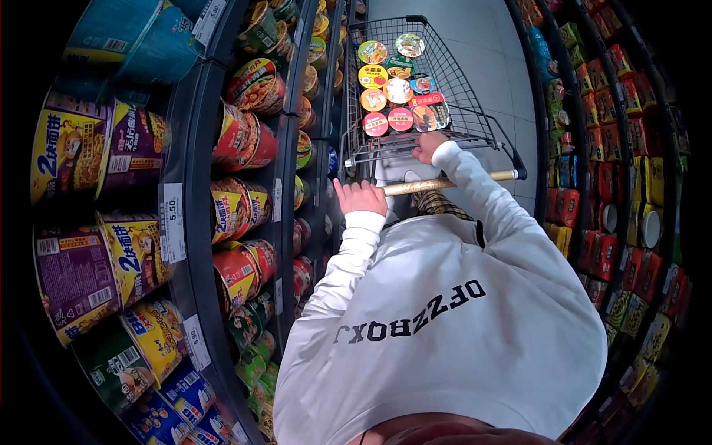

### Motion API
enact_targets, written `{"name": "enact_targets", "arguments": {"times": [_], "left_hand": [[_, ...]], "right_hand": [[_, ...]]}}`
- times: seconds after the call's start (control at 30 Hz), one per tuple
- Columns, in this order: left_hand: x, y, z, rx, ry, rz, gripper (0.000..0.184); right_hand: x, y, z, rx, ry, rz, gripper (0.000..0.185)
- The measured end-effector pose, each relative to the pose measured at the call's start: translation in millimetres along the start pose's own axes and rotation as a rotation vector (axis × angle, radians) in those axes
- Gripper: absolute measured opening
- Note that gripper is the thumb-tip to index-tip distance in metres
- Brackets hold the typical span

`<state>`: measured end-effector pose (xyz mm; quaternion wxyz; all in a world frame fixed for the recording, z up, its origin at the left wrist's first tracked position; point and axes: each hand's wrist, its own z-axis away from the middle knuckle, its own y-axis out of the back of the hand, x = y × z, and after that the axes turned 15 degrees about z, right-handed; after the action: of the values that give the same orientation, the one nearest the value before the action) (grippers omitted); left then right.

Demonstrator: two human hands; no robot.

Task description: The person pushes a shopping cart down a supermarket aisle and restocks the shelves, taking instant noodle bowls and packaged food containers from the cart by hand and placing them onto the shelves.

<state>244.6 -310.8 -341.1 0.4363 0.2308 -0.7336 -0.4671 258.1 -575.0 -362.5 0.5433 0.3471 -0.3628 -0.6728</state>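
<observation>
A wire shopping cart (475,111) stands in front of me, with a pale yellow handle bar (419,187). My left hand (361,198) is wrapped round the left end of the bar, one finger sticking up. My right hand (429,147) is closed at the near rim of the basket, beyond the bar; whatever its fingers hold is hidden. Several round instant noodle cups (398,90) stand in rows inside the basket, lids up. A squarish dark pack (431,116) sits among them, just ahead of my right hand.
Shelves on the left carry large noodle tubs (70,152), with price tags (173,222) along their edges. Bagged packets (602,178) fill the right-hand shelves. The tiled aisle floor (489,37) runs ahead between them, and the cart's left side is close to the left shelf.
</observation>
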Motion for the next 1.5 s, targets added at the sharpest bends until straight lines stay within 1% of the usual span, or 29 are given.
{"name": "enact_targets", "arguments": {"times": [0.03, 0.07, 0.13, 0.17, 0.2, 0.27, 0.33, 0.4, 0.43, 0.6, 0.67, 0.7, 0.8, 0.87, 0.97, 1.1, 1.17, 1.2, 1.27, 1.3, 1.33, 1.4, 1.47, 1.5], "left_hand": [[1.1, 2.7, 2.8, -0.018, 0.002, 0.005, 0.027], [0.6, 3.6, 4.8, -0.023, -0.004, 0.007, 0.027], [-0.9, 7.7, 10.3, -0.167, 0.057, 0.165, 0.029], [0.5, 13.7, 12.2, -0.188, 0.044, 0.164, 0.024], [0.6, 13.2, 14.6, -0.199, 0.042, 0.168, 0.024], [1.1, 11.1, 17.9, -0.281, 0.225, 0.283, 0.021], [0.5, 11.2, 21.7, -0.316, 0.242, 0.288, 0.02], [0.5, 12.6, 25.6, -0.359, 0.284, 0.291, 0.021], [2.3, 15.2, 28.4, -0.322, 0.274, 0.304, 0.02], [6.8, 25.0, 36.8, -0.324, 0.351, 0.314, 0.016], [8.0, 27.1, 38.9, -0.321, 0.332, 0.33, 0.015], [9.4, 27.9, 38.7, -0.301, 0.321, 0.33, 0.011], [12.5, 29.7, 33.0, -0.308, 0.335, 0.332, 0.008], [10.6, 25.4, 32.1, -0.273, 0.322, 0.34, 0.006], [3.3, 17.5, 33.3, -0.295, 0.193, 0.256, 0.006], [2.6, 11.6, 23.4, -0.347, 0.223, 0.247, 0.013], [7.4, 13.1, 14.7, -0.335, 0.202, 0.248, 0.011], [10.1, 12.1, 11.2, -0.324, 0.185, 0.253, 0.009], [7.1, 7.1, 7.1, -0.347, 0.209, 0.259, 0.011], [7.0, 5.0, 5.2, -0.339, 0.229, 0.261, 0.011], [9.9, 5.1, 2.2, -0.332, 0.253, 0.261, 0.012], [13.2, 5.1, -2.8, -0.349, 0.276, 0.238, 0.011], [13.4, 1.6, -2.2, -0.325, 0.293, 0.252, 0.009], [13.1, 0.2, -3.1, -0.321, 0.306, 0.243, 0.009]], "right_hand": [[0.3, -21.4, -1.9, 0.142, -0.014, -0.016, 0.033], [-2.2, -24.2, 2.7, 0.141, -0.021, -0.019, 0.033], [-10.6, -31.1, 15.1, 0.188, 0.016, -0.041, 0.033], [-11.7, -30.6, 22.5, 0.198, 0.075, -0.076, 0.036], [-14.3, -32.3, 27.8, 0.19, 0.066, -0.079, 0.036], [-21.8, -35.1, 36.2, 0.147, 0.117, -0.077, 0.042], [-28.9, -40.0, 44.1, 0.138, 0.124, -0.074, 0.041], [-32.0, -49.6, 49.7, 0.197, 0.164, -0.13, 0.041], [-33.9, -49.8, 54.8, 0.221, 0.19, -0.131, 0.04], [-42.1, -50.8, 63.0, 0.135, 0.226, -0.14, 0.036], [-44.2, -47.7, 65.6, 0.122, 0.24, -0.173, 0.034], [-44.5, -44.3, 65.0, 0.072, 0.249, -0.142, 0.034], [-43.7, -33.7, 64.1, 0.057, 0.242, -0.132, 0.034], [-40.4, -32.4, 61.0, 0.071, 0.237, -0.118, 0.033], [-33.3, -27.7, 58.0, 0.082, 0.249, -0.209, 0.031], [-23.9, -27.3, 48.1, 0.068, 0.223, -0.274, 0.03], [-19.0, -34.0, 40.9, 0.167, 0.22, -0.307, 0.029], [-13.9, -37.2, 38.1, 0.164, 0.226, -0.301, 0.029], [-5.2, -22.1, 30.8, 0.063, 0.287, -0.271, 0.03], [6.0, -9.2, 24.6, -0.071, 0.34, -0.334, 0.027], [18.2, -8.5, 12.1, -0.08, 0.354, -0.33, 0.027], [47.9, -7.4, -20.0, -0.142, 0.41, -0.692, 0.025], [73.1, -13.0, -54.4, 0.051, 0.321, -0.667, 0.025], [88.5, -19.4, -75.4, 0.047, 0.251, -0.556, 0.026]]}}
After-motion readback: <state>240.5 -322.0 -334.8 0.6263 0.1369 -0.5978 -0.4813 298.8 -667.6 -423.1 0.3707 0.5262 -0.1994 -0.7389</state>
